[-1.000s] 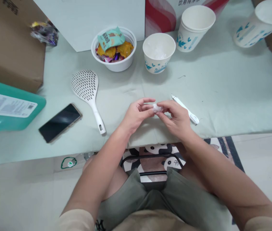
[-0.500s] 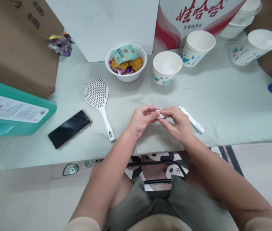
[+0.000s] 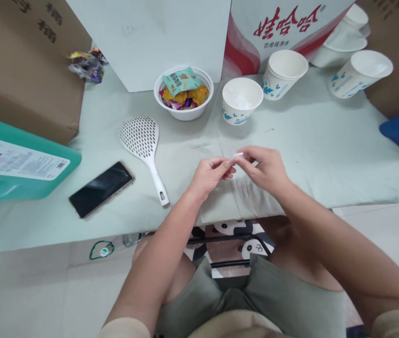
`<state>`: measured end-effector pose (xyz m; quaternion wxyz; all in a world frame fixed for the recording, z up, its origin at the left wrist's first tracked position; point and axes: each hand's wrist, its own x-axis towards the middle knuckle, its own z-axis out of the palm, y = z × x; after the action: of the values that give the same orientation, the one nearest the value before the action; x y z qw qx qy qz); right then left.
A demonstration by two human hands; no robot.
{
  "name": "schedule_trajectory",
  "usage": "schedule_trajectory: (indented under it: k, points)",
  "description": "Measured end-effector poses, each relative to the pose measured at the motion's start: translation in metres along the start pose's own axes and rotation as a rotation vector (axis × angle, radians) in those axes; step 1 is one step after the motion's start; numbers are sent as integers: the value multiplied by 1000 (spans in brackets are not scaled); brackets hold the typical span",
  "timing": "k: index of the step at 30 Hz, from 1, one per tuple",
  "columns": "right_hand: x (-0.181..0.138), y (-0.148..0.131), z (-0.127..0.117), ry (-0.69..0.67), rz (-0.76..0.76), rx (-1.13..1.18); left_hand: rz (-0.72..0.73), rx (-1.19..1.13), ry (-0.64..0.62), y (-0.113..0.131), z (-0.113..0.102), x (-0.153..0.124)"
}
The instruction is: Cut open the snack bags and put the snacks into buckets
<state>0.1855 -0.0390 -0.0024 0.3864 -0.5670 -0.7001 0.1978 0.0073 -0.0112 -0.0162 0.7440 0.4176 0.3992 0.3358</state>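
Note:
Over the table's front part, my right hand pinches a small white piece between thumb and fingertips. What the piece is cannot be made out. My left hand is closed in a pinch with its fingertips right beside the piece; anything between them is too small to tell. Left of my hands lies a white slotted skimmer, its handle pointing toward me. A paper cup with something clear and white inside stands just beyond my hands.
A white bowl of wrapped snacks stands farther back. Stacked paper cups and another cup are at the right. Leftward are a phone, a green jug and a cardboard box. White boxes line the back.
My right hand has shifted slightly up and away from the left, carrying the white piece in its fingertips. The slim white tool at the right is now hidden behind my right hand and forearm.

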Motion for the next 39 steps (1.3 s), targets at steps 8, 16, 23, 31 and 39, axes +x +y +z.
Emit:
schedule_trajectory:
  k: [8,16,23,31,39]
  points:
    - [87,38,-22,249,96,-201,16,31,116,4,1,4]
    - [125,53,-22,155,116,-248,1,49,80,2,-2,9]
    - [88,44,-15,273,159,-139,33,-31,103,3,1,12]
    - [29,29,-17,295,461,145,34,-23,98,0,6,14]
    - [7,46,-30,334,539,295,6,-16,80,-4,14,18]
